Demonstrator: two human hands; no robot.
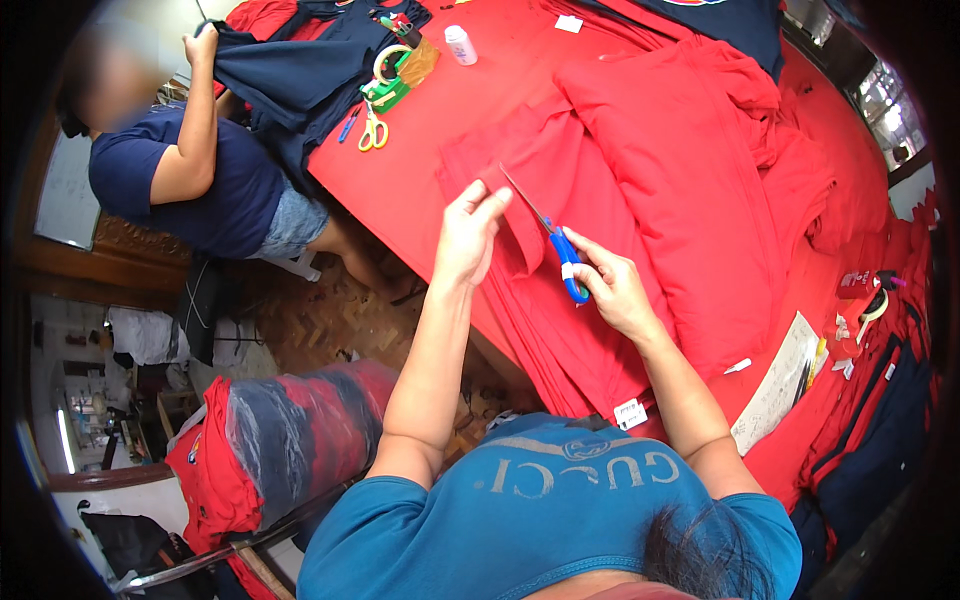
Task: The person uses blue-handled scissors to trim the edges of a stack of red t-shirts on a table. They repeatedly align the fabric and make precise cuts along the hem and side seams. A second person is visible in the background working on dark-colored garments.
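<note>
My right hand (615, 290) grips a pair of blue-handled scissors (566, 262). Their slim blades point up and to the left over a red garment (580, 190) on the table. Near the blade tips, my left hand (470, 235) is raised with its thumb and fingers drawn together. Whatever is between those fingers is too small to make out. Beside and below both hands lies the layered red cloth, with a white tag (630, 413) at its near edge.
On the red-covered table (420, 190) lie yellow-handled scissors (374, 132), a green tape dispenser (388, 93) and a white bottle (461, 46). A person (200, 180) at the left lifts a dark garment (300, 65). A plastic-wrapped bundle (310, 425) sits at lower left; a paper sheet (780, 385) at right.
</note>
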